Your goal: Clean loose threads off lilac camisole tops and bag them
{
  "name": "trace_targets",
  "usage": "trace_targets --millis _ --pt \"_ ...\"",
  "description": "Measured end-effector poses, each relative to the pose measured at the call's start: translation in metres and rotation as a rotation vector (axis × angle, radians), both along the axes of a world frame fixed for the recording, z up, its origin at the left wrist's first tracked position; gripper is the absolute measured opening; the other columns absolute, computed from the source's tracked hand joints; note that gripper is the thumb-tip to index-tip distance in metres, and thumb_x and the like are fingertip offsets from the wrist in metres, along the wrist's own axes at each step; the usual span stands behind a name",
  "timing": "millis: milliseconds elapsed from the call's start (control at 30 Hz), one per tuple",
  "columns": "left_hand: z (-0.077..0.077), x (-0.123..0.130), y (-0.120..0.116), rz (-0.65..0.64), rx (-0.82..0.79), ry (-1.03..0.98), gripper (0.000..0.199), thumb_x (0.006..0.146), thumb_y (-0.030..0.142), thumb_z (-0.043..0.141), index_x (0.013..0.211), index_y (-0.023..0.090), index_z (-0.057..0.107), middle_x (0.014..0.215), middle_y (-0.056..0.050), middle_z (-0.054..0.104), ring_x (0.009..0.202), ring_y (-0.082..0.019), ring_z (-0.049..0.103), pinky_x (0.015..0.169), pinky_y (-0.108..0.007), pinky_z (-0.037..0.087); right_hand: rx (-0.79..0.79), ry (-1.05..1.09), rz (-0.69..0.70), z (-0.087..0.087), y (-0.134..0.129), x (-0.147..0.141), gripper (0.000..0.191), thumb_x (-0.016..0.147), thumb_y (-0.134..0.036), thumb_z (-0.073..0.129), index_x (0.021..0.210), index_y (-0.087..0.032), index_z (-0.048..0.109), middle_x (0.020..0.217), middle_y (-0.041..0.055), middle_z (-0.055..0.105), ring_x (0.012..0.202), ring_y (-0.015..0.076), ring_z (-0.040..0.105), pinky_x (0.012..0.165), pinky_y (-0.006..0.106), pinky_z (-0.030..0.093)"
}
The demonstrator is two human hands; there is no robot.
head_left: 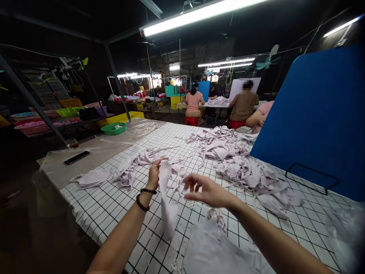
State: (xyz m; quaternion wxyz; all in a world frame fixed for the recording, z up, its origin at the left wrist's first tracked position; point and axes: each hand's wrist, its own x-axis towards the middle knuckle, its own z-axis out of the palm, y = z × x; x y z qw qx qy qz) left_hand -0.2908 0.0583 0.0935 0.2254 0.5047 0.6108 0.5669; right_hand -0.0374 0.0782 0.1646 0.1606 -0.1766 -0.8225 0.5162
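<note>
My left hand [154, 175], with dark bead bracelets at the wrist, grips a pale lilac fabric piece [168, 213] that hangs down over the table. To its right, my right hand [203, 189] is raised with fingers apart and nothing in them. Below my right forearm lies a pale strappy garment [216, 247], spread on the grid-patterned tablecloth [134, 205]. Small fabric scraps are scattered between the hanging piece and that garment. Behind my left hand is a loose row of similar fabric pieces [125, 173].
A large heap of pale garments [242, 167] covers the table's right side, beside a blue upright board [313, 121] with a black wire stand. At left are a phone [76, 157], a glass [72, 143] and a green basket [114, 129]. Several people sit working beyond the table.
</note>
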Motion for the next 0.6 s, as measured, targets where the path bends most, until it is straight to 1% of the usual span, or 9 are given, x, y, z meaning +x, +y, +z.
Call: trace_targets --millis 67,100,133,167,233,333,433,533,600 --pt "0.007 0.026 0.003 -0.168 0.021 -0.193 0.038 0.079 0.032 0.054 0.114 0.018 0.056 0.091 -0.005 0.063 0.066 -0.013 0.056 0.058 -0.024 0.045 0.052 0.116 -0.253 -0.003 0.019 -0.004 0.055 0.074 -0.048 0.067 0.119 -0.023 0.049 0.12 0.0089 0.054 0.106 0.0211 0.053 0.086 0.037 0.047" --pt "0.01 0.038 0.002 -0.264 0.015 -0.292 0.036 0.077 0.032 0.058 0.11 0.018 0.057 0.089 -0.004 0.063 0.067 -0.013 0.057 0.059 -0.024 0.046 0.052 0.151 -0.346 -0.006 0.03 -0.005 0.061 0.072 -0.048 0.068 0.123 -0.023 0.045 0.127 0.01 0.048 0.113 0.0224 0.049 0.09 0.038 0.045" --pt "0.013 0.048 0.001 -0.36 -0.003 -0.38 0.033 0.076 0.032 0.061 0.106 0.018 0.059 0.087 -0.004 0.063 0.067 -0.013 0.057 0.06 -0.024 0.046 0.028 0.16 -0.389 -0.009 0.04 -0.006 0.068 0.07 -0.048 0.07 0.126 -0.023 0.043 0.131 0.0107 0.046 0.116 0.023 0.047 0.092 0.038 0.044" --pt "0.015 0.058 0.0 -0.443 -0.032 -0.448 0.032 0.075 0.033 0.063 0.103 0.018 0.06 0.084 -0.004 0.063 0.067 -0.012 0.057 0.061 -0.024 0.046 -0.018 0.136 -0.384 -0.012 0.049 -0.008 0.07 0.068 -0.047 0.073 0.126 -0.022 0.044 0.129 0.0111 0.047 0.115 0.0232 0.049 0.091 0.037 0.045" --pt "0.016 0.071 -0.002 -0.548 -0.09 -0.564 0.031 0.074 0.032 0.065 0.1 0.017 0.06 0.08 -0.003 0.064 0.065 -0.012 0.057 0.059 -0.023 0.045 -0.154 0.019 -0.291 -0.018 0.059 -0.01 0.062 0.065 -0.048 0.075 0.115 -0.018 0.054 0.113 0.0104 0.059 0.099 0.0216 0.058 0.079 0.031 0.049" --pt "0.013 0.083 -0.004 -0.57 -0.146 -0.741 0.038 0.076 0.032 0.062 0.11 0.018 0.057 0.083 -0.005 0.065 0.066 -0.013 0.059 0.06 -0.024 0.047 -0.311 -0.155 -0.209 -0.025 0.058 -0.012 0.042 0.063 -0.046 0.075 0.087 -0.014 0.063 0.079 0.0047 0.065 0.068 0.016 0.061 0.057 0.024 0.047" --pt "0.005 0.093 -0.008 -0.556 -0.155 -0.902 0.05 0.083 0.041 0.054 0.126 0.018 0.046 0.097 -0.008 0.066 0.081 -0.017 0.063 0.071 -0.029 0.05 -0.306 -0.214 -0.279 -0.031 0.054 -0.01 0.033 0.059 -0.037 0.079 0.076 -0.015 0.062 0.068 0.0015 0.064 0.059 0.0138 0.058 0.049 0.021 0.043" --pt "-0.007 0.102 -0.014 -0.581 -0.142 -0.879 0.068 0.079 0.04 0.063 0.136 0.022 0.031 0.111 -0.011 0.063 0.094 -0.021 0.063 0.081 -0.034 0.05 -0.268 -0.271 -0.336 -0.032 0.052 -0.004 0.029 0.057 -0.031 0.079 0.074 -0.015 0.062 0.063 0.0007 0.062 0.053 0.0128 0.055 0.043 0.02 0.04" --pt "-0.018 0.106 -0.017 -0.603 -0.134 -0.774 0.077 0.071 0.031 0.074 0.135 0.023 0.033 0.116 -0.012 0.061 0.099 -0.023 0.062 0.085 -0.036 0.049 -0.291 -0.236 -0.347 -0.026 0.052 0.002 0.028 0.057 -0.029 0.078 0.075 -0.015 0.062 0.062 0.0004 0.062 0.051 0.0122 0.054 0.043 0.021 0.04"
